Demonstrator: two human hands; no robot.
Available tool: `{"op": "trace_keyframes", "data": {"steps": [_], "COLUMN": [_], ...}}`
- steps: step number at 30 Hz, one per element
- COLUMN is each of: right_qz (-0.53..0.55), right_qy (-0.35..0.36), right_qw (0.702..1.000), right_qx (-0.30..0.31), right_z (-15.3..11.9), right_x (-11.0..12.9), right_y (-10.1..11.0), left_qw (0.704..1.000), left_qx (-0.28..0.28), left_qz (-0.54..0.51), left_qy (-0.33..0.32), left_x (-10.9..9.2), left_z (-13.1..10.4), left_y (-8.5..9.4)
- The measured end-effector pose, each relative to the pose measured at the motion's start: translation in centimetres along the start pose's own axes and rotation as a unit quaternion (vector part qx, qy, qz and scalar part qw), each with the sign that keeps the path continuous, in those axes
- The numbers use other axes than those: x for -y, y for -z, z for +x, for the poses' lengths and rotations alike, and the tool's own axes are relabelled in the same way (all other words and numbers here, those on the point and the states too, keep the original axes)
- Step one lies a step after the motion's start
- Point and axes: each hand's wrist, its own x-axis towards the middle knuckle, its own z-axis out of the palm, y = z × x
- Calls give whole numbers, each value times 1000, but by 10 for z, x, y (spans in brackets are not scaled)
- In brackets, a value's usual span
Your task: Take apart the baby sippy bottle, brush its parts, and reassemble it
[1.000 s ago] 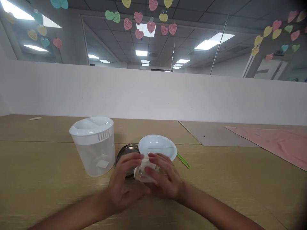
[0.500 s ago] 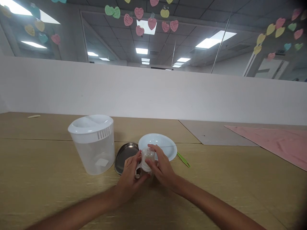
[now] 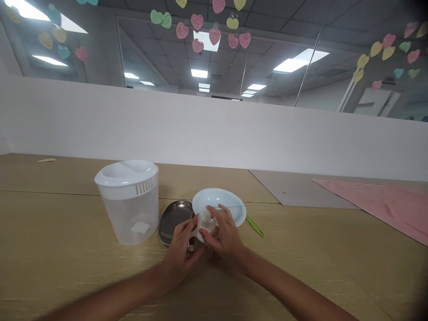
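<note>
A small clear bottle (image 3: 206, 223) with a domed, nipple-like top and a side handle is between my two hands, in front of the white plate. My left hand (image 3: 182, 247) is closed around its handle and lower left side. The fingers of my right hand (image 3: 222, 229) are curled over its upper right side, with the thumb on the front. A metal tray (image 3: 172, 220) lies behind my left hand. The white oval plate (image 3: 236, 211) is partly hidden by my right hand. Right of the plate lies a green-handled utensil (image 3: 256, 226).
A tall translucent bin (image 3: 129, 214) with a white lid stands at the left. Far right on the table (image 3: 317, 267) lies a pink cloth (image 3: 377, 200), beside a grey mat (image 3: 297, 189). A thin pale piece (image 3: 47, 160) lies far left, before the white wall.
The bottle's top now shows a narrow tip where a smooth rounded cover was seen. My right fingers have shifted on it and are spread a little more. The view has tilted slightly.
</note>
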Motion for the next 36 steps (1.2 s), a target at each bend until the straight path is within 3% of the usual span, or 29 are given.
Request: {"op": "trace_keyframes", "data": {"steps": [13, 17, 23, 28, 32, 34, 36], "right_qz": [-3, 23, 50, 74, 79, 9, -53], "right_qy": [-34, -76, -148, -134, -215, -258, -309], "right_qw": [999, 996, 986, 988, 971, 966, 943], "right_qx": [2, 50, 50, -21, -73, -1, 113], "right_z": [7, 15, 18, 23, 36, 39, 37], "right_x": [3, 6, 12, 17, -2, -20, -36], "right_y": [4, 12, 15, 24, 39, 42, 40], "left_qw": [1000, 1000, 999, 999, 998, 998, 999], "left_qx": [6, 11, 34, 45, 54, 54, 50], "left_qz": [9, -14, -18, -3, 6, 3, -1], "left_qy": [-3, -4, -10, -16, -27, -19, -13], "left_x": [3, 8, 4, 6, 9, 10, 11], "left_z": [7, 5, 2, 4, 5, 5, 5], "left_y": [1, 0, 0, 1, 1, 0, -1]}}
